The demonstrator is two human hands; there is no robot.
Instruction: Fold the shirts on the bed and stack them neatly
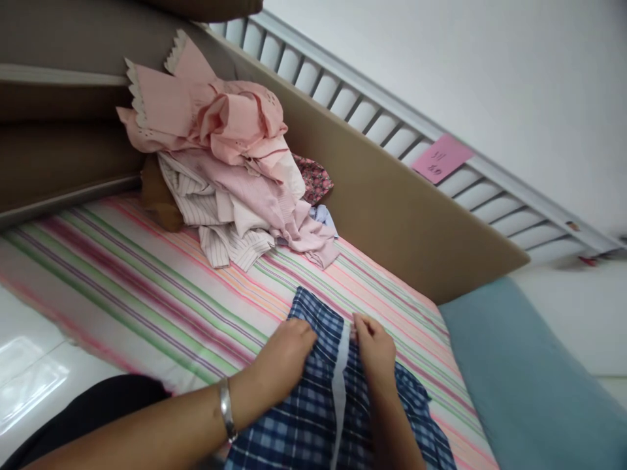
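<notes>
A blue and white checked garment [318, 418] lies flat on the striped bed sheet [147, 281] in front of me. My left hand [284, 359], with a silver bangle on its wrist, has its fingers curled down on the cloth left of a white strip that runs along the garment's middle. My right hand [375, 352] is closed on the cloth just right of that strip, near the garment's far edge. The two hands are close together, on either side of the strip.
A heap of pink, white and striped clothes [225, 150] lies at the far end of the bed against the brown headboard [382, 196]. A blue-grey cushion [529, 385] lies at the right. A white railing with a pink note [441, 158] runs behind. White floor tiles [34, 365] show at the left.
</notes>
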